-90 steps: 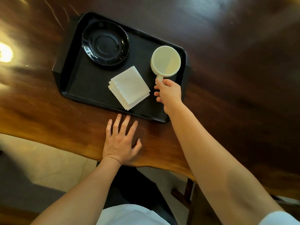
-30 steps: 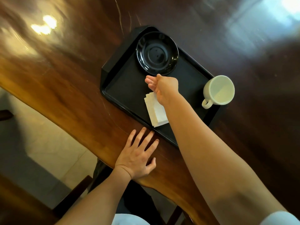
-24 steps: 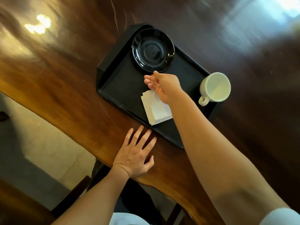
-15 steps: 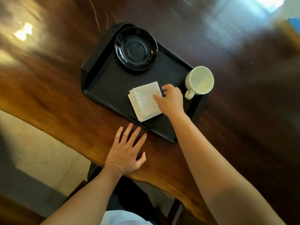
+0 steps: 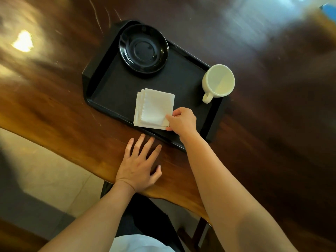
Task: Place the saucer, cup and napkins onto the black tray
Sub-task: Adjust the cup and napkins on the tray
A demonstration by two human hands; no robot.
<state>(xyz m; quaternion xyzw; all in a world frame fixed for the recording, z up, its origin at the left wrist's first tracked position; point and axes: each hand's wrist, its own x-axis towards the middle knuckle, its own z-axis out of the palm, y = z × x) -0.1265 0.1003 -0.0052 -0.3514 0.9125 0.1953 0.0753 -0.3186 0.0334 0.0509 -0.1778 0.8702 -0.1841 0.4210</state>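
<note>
Black tray [image 5: 116,88] sits on a dark wooden table [image 5: 63,110], angled to the near edge. All three task items are on it: black saucer [image 5: 143,50] in the far-left corner, cream cup [image 5: 219,80] at the far-right end with its handle toward the person, white napkin stack [image 5: 153,108] against the near rim, its near edge riding on that rim.

Right hand [image 5: 182,120] is at the stack's near-right corner. Thumb and forefinger pinch that corner; other fingers are curled under, and how many sheets the pinch takes in cannot be told. The stack lies up and left of the fingers, toward the tray's middle. It is roughly square, with no long axis to speak of. The sheets are fanned slightly at the left edge. The right hand is on the stack; the left is near it only.

Left hand [image 5: 140,164] lies flat on the table just short of the tray's near rim, fingers spread, holding nothing.

Against half a second earlier: the right hand has come down from the stack's far-right corner to its near-right one. Saucer, cup and left hand unmoved.

Judgement: placing is essentially done. This looks like a squaring of the napkins, likely a nudge inward off the rim.
</note>
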